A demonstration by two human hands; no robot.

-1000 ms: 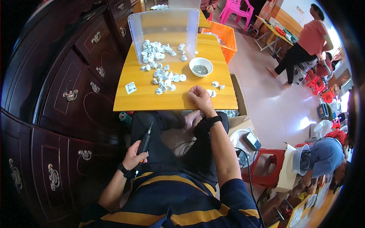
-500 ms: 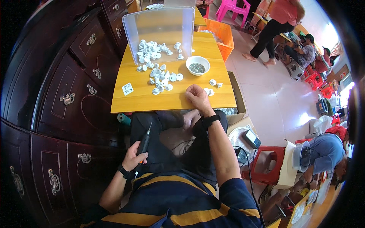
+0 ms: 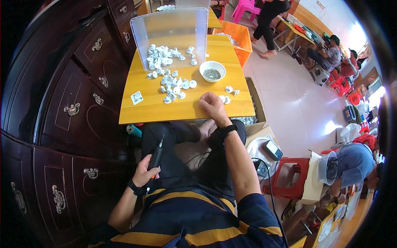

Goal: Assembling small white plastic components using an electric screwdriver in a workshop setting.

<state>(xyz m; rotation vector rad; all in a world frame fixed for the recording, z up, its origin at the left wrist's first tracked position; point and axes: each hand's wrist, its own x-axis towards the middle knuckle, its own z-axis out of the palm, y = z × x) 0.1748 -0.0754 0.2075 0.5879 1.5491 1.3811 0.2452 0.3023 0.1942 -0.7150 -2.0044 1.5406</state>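
Note:
My left hand is wrapped round a black electric screwdriver over my lap, its thin bit pointing up and away from me. Near the front edge of the yellow table rests my right hand, fingers curled in; whatever they pinch, if anything, is hidden. Just right of it lie a few small white plastic parts. A larger heap of white round-headed parts spreads to its left. Beyond the hand stands a white bowl of small metal screws.
A clear plastic bin lies tipped toward me, white parts spilling from it. A white label is on the table. Dark drawers flank my left. An open carton and red stool stand right. Other people work nearby.
Both hands keep their pose. The table and its contents shift slightly left in view. In the background, a walking person has moved left and farther away.

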